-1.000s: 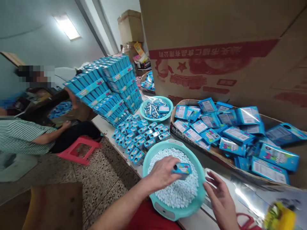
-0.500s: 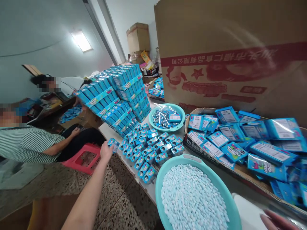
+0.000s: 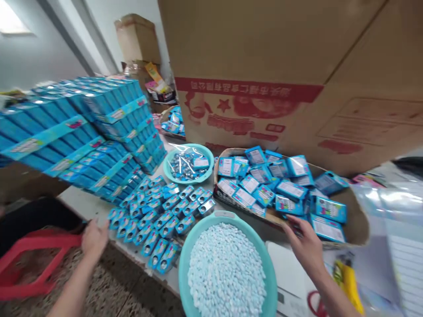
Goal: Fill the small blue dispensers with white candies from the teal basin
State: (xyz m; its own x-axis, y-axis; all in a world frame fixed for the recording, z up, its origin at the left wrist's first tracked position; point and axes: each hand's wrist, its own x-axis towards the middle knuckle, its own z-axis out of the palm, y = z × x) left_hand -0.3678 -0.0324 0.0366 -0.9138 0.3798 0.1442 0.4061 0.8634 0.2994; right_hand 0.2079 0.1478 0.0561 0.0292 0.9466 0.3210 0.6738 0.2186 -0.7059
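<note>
My left hand (image 3: 94, 240) is at the table edge, beside the left end of the rows of small blue boxes (image 3: 152, 218). It is slightly blurred; its fingers look parted and no box shows in it. The small boxes lie close together, with round dark holes in their ends. My right hand (image 3: 306, 244) reaches over the near rim of a cardboard tray (image 3: 358, 215) of larger blue packs (image 3: 291, 189). Its thumb and fingers are apart, close to the packs. Between my hands stands a turquoise basin (image 3: 185, 281) filled with pale blue candies (image 3: 228, 268).
Stacked blue display boxes (image 3: 109, 127) rise at the left. Behind the rows sits a smaller turquoise bowl (image 3: 170, 174). A large carton (image 3: 244, 53) walls off the back. A red stool (image 3: 36, 264) stands at lower left; yellow-handled scissors (image 3: 352, 286) lie at lower right.
My view has swung right. The small blue box that was in my left hand no longer shows there. My right hand has moved from the lower right edge forward to the cardboard tray.
</note>
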